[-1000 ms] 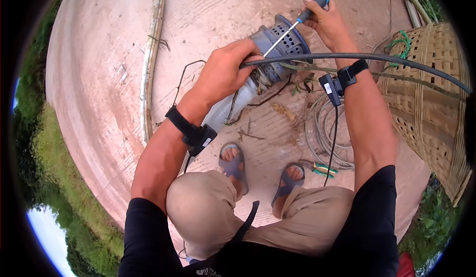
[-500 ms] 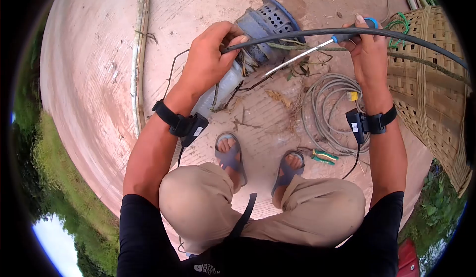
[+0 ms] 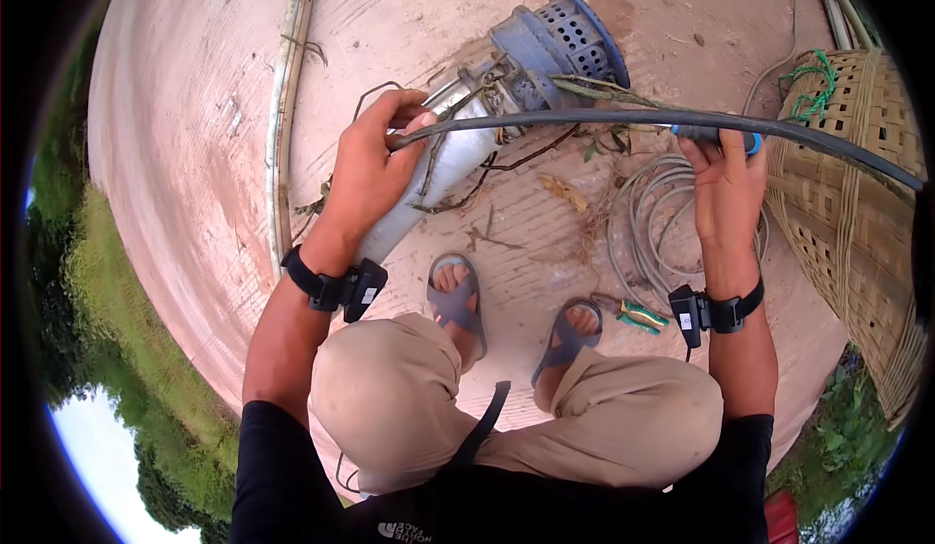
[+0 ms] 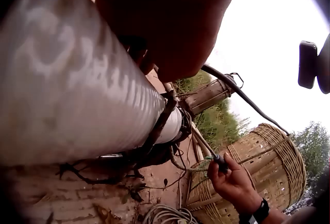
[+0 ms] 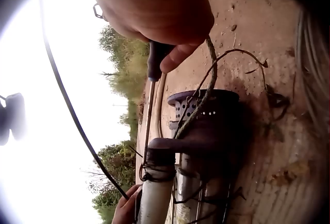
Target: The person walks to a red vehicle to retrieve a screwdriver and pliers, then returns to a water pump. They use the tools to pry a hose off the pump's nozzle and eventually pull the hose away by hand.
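My left hand (image 3: 368,169) pinches the end of a thick black cable (image 3: 584,115) between thumb and fingers, above a white ribbed hose (image 3: 466,154). The cable arches across to the right. In my right hand (image 3: 729,193) is a screwdriver (image 3: 687,133) with a black and blue handle, partly hidden behind the cable. The right wrist view shows its long metal shaft (image 5: 149,110) pointing away from the fingers. Between and beyond the hands lies a blue pump (image 3: 531,52) with a perforated flared end, joined to the hose by wire wrapping.
A woven bamboo basket (image 3: 828,184) with green string (image 3: 813,86) stands at the right. Coiled grey cable (image 3: 643,223) and green-handled pliers (image 3: 643,317) lie on the concrete near the right foot. A long pale pole (image 3: 287,106) lies at the left. Thin twigs (image 3: 487,169) cross the hose.
The right hand has drawn the screwdriver away from the left hand and pump, rightward and nearer the body. My left hand has shifted left, still holding the cable end.
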`<state>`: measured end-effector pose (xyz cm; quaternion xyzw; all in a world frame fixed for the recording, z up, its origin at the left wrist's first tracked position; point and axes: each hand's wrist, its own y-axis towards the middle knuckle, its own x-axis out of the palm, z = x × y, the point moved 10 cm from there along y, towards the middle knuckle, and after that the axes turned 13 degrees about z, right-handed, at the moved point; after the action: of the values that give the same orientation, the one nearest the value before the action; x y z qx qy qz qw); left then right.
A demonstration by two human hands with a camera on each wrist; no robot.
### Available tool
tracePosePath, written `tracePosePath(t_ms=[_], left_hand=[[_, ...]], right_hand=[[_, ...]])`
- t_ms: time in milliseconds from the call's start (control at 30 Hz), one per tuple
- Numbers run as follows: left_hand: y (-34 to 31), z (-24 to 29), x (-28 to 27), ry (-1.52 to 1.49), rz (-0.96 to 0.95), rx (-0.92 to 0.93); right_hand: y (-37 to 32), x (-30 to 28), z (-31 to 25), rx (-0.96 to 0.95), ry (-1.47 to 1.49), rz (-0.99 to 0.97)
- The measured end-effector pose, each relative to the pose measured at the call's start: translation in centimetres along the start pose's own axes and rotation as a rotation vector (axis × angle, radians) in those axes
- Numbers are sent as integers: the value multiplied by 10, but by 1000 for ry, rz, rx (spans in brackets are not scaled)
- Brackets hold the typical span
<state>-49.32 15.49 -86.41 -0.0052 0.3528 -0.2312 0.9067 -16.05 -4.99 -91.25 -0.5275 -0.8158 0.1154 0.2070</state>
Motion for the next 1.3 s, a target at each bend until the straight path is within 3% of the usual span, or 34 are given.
tracePosePath(t_ms=[100,167,333,533,600,633,733,767,833,867,933,967,1033,1167,1233,1267,1300], left_hand=[[-8,-14,1,-34,-34,-73],[-17,13,-5,154,-59,212],[-42,12,-11,377,-192,170],[-41,15,-10,354,-105,285],[-40,12,-10,360,-133,236],[-41,7,-8,370,-168,192],[-41,7,-8,371,-156,201],[-41,7,-9,373,-155,199],[-42,8,-8,372,-154,215],[-42,6,-8,372,-152,217],[-43,8,-8,356,-114,268],[-43,7,-8,358,-118,271],[-42,8,-8,317,-111,276],[-41,6,-9,294,-111,259],[-41,7,-9,294,-107,280],[-41,6,-10,289,-108,273],[-40,4,-10,299,-116,269]], right_hand=[[-20,3,3,58,33,37],[-22,-1,1,68,40,4],[-42,-6,-31,-51,-4,-62],[-41,-8,-25,-81,-53,-84],[-35,-10,4,127,50,-28],[-33,-12,14,129,46,-36],[-36,-35,74,523,145,99],[-36,-41,74,525,146,97],[-52,-39,83,660,-18,-98],[-51,-38,80,659,-17,-100],[-101,-5,84,831,-399,-795],[-102,4,83,831,-396,-792],[-131,26,100,920,-722,-1093],[-112,68,123,809,-759,-1043],[-92,107,109,306,-916,-1029],[-97,114,105,311,-922,-1031],[-92,137,81,-50,-975,-1032]])
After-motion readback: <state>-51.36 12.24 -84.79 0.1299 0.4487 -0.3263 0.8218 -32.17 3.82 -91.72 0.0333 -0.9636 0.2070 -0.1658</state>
